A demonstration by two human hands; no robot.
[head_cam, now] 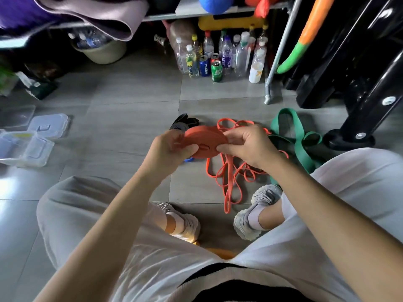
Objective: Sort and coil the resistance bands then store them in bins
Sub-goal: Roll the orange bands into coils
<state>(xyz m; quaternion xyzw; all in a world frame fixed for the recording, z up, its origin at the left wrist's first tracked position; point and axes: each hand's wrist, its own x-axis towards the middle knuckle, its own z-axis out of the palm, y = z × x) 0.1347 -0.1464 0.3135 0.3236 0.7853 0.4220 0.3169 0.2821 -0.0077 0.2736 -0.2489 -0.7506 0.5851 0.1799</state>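
Note:
I hold a flat, tightly wound coil of orange resistance band (pixel 205 141) over the floor. My left hand (pixel 172 147) grips its left edge and my right hand (pixel 246 144) pinches its right edge. Thin orange bands (pixel 229 177) lie tangled loose on the tiles below. To the right sprawls a wide green band (pixel 298 136). Behind the coil rests a dark folded band (pixel 185 124). A small blue piece (pixel 188 159) peeks out under my left hand.
Clear plastic bins and lids (pixel 28 136) sit on the floor at the left. Bottles and cans (pixel 220 57) stand under a shelf at the back. A black metal frame (pixel 357 83) stands at the right. My knees and shoes are close below.

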